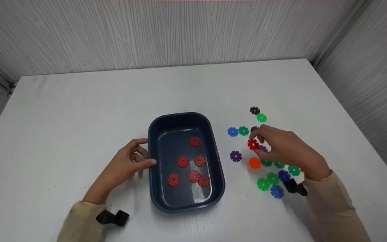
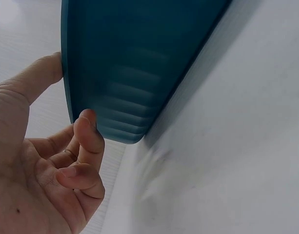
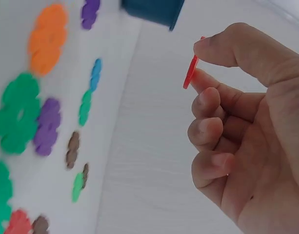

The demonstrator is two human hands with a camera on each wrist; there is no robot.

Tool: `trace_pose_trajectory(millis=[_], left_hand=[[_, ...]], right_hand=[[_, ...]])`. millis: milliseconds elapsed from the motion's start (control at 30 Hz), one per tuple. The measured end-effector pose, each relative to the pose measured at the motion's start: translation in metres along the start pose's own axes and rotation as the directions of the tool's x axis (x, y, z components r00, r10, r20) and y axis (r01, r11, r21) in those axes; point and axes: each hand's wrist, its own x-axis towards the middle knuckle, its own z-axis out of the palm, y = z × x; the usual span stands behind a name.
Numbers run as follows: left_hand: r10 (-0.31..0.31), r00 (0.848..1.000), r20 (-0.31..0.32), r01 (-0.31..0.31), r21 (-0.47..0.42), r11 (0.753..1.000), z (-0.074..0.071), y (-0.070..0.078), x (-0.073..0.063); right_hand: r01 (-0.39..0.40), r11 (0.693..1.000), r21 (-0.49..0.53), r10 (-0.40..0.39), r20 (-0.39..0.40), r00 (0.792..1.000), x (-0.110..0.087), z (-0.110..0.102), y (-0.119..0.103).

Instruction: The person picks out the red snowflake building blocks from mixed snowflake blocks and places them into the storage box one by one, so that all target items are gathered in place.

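Observation:
My right hand [image 1: 282, 146] pinches a red notched plastic disc [image 1: 253, 144] between thumb and index finger, raised off the table; the right wrist view shows that red disc [image 3: 190, 72] edge-on, with the other fingers curled. My left hand [image 1: 126, 164] holds the left side of a dark blue plastic tub [image 1: 221, 188]. Its thumb lies over the rim. In the left wrist view the fingers [image 2: 88, 134] bend beside the tub's outer wall [image 2: 125, 63]. Several red discs [image 1: 183, 161] lie on the tub floor, two of them overlapping.
Loose discs spread over the white table [image 1: 89, 107] right of the tub: an orange disc [image 1: 254, 163], a purple disc [image 1: 235, 156], a blue disc [image 1: 232, 131], a brown disc [image 1: 255, 110] and several greens. A wood-grain wall [image 1: 166, 33] closes off the back.

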Motion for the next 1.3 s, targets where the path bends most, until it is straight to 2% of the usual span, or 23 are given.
trace_pose_trajectory(millis=[233,367,500,633,867,967,1200,1300], left_hand=[[0.015,1.0,0.0,-0.015,0.017,1.0,0.0,-0.003,0.001],[0.005,1.0,0.001,-0.005,0.018,1.0,0.0,-0.003,0.001],[0.01,1.0,0.003,-0.01,0.009,1.0,0.0,-0.003,0.0],[0.003,1.0,0.003,-0.003,0.003,1.0,0.0,-0.003,0.0],[0.015,1.0,0.007,-0.015,0.0,1.0,-0.001,-0.001,0.001],[0.017,1.0,0.01,-0.017,-0.006,1.0,-0.001,-0.002,0.002],[0.015,1.0,0.009,-0.015,-0.001,1.0,-0.001,-0.002,0.001],[0.01,1.0,0.008,-0.01,0.003,1.0,-0.001,-0.002,0.0]], right_hand=[[0.092,0.996,-0.016,-0.092,-0.027,0.995,0.011,-0.002,-0.033],[0.181,0.983,-0.028,-0.182,-0.054,0.982,0.016,-0.001,-0.051],[0.284,0.958,-0.026,-0.286,-0.084,0.955,0.02,0.002,-0.071],[0.359,0.933,-0.031,-0.36,-0.074,0.93,0.022,0.007,-0.09],[0.498,0.862,-0.097,-0.505,-0.073,0.86,0.025,0.018,-0.113],[0.531,0.839,-0.117,-0.54,-0.061,0.839,0.025,0.021,-0.119],[0.536,0.838,-0.101,-0.537,0.028,0.843,0.026,0.026,-0.13],[0.544,0.834,-0.089,-0.541,0.059,0.839,0.027,0.027,-0.132]])
